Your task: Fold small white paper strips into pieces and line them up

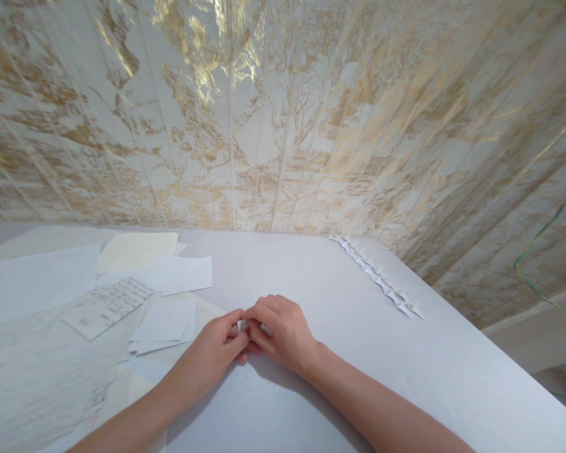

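A small piece of folded white paper (241, 325) shows between my fingers, mostly hidden by them. My left hand (221, 340) pinches it from the left, thumb and forefinger pressed together. From the right, my right hand (279, 327) curls over it, its fingertips meeting those of the left. Both hands are close above the white table (273, 270). Off to the right lies a double row of small folded white paper pieces (377, 274) with pointed ends, apart from my hands. Just left of my left hand is a small stack of white paper squares (163, 322).
Loose sheets cover the table's left side: a written sheet (42, 371), a printed slip (108, 307), a cream sheet (139, 251) and a white sheet (38, 277). A gold-patterned wall (264, 126) borders the back. Beyond the right edge hangs a green-yellow wire (540, 242).
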### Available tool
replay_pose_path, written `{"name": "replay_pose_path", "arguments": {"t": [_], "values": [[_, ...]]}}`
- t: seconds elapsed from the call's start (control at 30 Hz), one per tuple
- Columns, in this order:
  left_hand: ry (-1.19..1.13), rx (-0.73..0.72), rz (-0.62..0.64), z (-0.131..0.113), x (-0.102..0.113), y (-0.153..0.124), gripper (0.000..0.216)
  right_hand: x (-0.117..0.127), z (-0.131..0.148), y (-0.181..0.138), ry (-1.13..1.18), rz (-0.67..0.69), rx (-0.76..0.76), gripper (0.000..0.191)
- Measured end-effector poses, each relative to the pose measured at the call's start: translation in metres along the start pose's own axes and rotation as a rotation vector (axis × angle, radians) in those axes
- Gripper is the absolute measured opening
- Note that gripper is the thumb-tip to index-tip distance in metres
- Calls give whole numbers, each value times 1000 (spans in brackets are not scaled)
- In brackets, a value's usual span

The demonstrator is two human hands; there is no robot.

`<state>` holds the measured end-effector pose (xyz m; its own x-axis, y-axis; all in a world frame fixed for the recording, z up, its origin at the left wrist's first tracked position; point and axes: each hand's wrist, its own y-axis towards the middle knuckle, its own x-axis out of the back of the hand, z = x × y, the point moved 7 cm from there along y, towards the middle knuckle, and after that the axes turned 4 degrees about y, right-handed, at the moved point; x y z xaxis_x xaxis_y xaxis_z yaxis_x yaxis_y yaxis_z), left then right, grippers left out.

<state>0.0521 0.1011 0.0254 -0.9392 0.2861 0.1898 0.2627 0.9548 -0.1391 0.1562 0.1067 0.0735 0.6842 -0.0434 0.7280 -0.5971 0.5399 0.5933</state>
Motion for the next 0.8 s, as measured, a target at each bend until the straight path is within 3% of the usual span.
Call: {"name": "replay_pose_path", "arguments": {"t": [0.27, 0.57, 0.8], "values": [[-95, 8, 34, 0, -2, 2, 32, 8, -7, -1, 345, -80, -120, 22], [-89, -12, 25, -2, 1, -1, 42, 1, -26, -5, 640, -122, -461, 15], [12, -28, -64, -3, 5, -6, 41, -4, -32, -9, 786, -144, -608, 13]]}}
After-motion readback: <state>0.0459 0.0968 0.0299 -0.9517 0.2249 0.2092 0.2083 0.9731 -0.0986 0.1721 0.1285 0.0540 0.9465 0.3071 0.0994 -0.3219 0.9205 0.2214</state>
